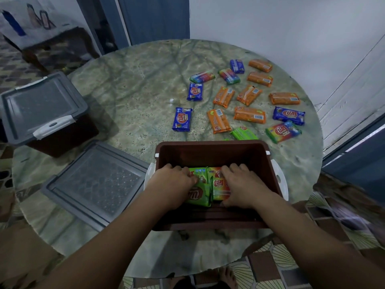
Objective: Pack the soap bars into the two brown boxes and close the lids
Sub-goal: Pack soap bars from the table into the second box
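Both hands' fingers [235,170] flat, seemingly pressing soap bars [208,184] in brown box [210,149]; loose bars [250,97] beyond.

The open brown box [212,151] looks like hard, smooth plastic with a dull sheen, its white side latches [280,180] plastic too. The grey lid [93,184] lying flat on the counter [135,90] is matt plastic with a fine raised pattern across its panel, while the counter itself wears a crinkled, faintly glossy sheet printed like mottled green stone. The soap bars [250,115] are wrapped in shiny, slightly creased plastic film, and the floor [270,261] shows smooth patterned tiles.
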The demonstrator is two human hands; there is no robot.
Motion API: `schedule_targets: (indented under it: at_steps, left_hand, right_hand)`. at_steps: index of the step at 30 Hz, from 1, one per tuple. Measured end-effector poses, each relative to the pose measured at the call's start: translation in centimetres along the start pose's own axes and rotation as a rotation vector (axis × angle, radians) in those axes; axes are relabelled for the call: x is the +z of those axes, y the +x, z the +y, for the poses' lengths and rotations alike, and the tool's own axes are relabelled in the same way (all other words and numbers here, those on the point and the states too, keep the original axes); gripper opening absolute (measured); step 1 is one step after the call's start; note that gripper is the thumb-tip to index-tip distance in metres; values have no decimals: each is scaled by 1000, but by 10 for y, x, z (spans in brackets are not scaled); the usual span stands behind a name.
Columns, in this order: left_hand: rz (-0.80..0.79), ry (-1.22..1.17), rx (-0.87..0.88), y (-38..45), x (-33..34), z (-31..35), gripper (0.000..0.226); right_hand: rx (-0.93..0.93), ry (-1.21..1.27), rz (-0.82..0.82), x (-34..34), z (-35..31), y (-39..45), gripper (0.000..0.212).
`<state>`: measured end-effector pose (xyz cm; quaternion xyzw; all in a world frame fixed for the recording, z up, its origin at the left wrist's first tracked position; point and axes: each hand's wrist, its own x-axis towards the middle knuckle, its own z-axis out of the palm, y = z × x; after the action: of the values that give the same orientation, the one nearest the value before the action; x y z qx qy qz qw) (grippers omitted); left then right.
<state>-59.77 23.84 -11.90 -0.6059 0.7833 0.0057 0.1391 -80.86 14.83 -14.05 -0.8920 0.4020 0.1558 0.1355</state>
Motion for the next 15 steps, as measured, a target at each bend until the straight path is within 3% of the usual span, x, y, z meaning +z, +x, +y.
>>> schedule_targets:
  at_steps: [10, 15]
  left_hand:
    - [-51, -50, 0, 0, -6, -1, 49]
    - [-67, -23, -4, -2, -7, 0, 27]
  right_hand:
    - [17, 44, 4, -1, -1, 0, 87]
    - [19, 41, 7, -1, -1, -1, 88]
